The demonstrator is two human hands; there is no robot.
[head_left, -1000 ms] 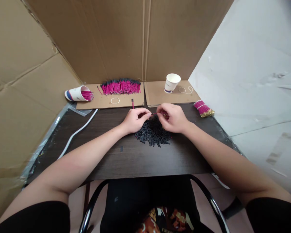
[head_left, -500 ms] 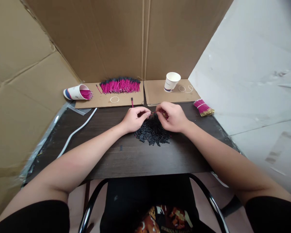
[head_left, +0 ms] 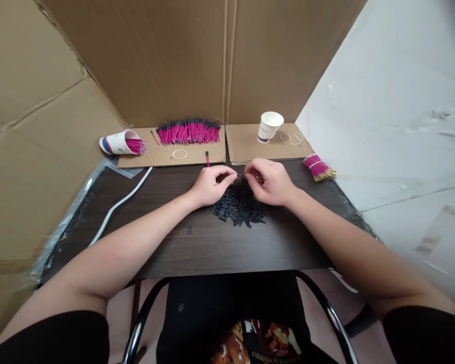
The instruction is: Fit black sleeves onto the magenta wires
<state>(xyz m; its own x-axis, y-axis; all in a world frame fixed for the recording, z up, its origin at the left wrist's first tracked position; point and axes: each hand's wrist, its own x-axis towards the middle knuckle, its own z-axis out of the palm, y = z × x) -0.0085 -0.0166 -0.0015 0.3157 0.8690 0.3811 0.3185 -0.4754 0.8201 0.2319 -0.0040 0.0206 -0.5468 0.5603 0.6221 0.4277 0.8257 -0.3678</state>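
Observation:
My left hand (head_left: 211, 185) and my right hand (head_left: 272, 181) meet over a heap of short black tubes (head_left: 239, 208) on the dark table (head_left: 197, 242). The left fingers are pinched on something small and dark that I cannot make out. A small bunch of pink wires (head_left: 258, 177) sits in the curled fingers of the right hand, and one thin wire bridges the gap between the two hands. Both hands rest at the far edge of the heap.
Flat cardboard (head_left: 163, 156) at the back carries a row of pink wires with black ends (head_left: 188, 133), a tipped paper cup holding pink wires (head_left: 120, 143), an upright paper cup (head_left: 269, 126) and rubber bands (head_left: 179, 154). A tied pink bundle (head_left: 318, 169) lies right. White cable (head_left: 118, 206) left.
The hands stay nearly in place above the heap; the fingertips have shifted slightly closer together around the thin wire.

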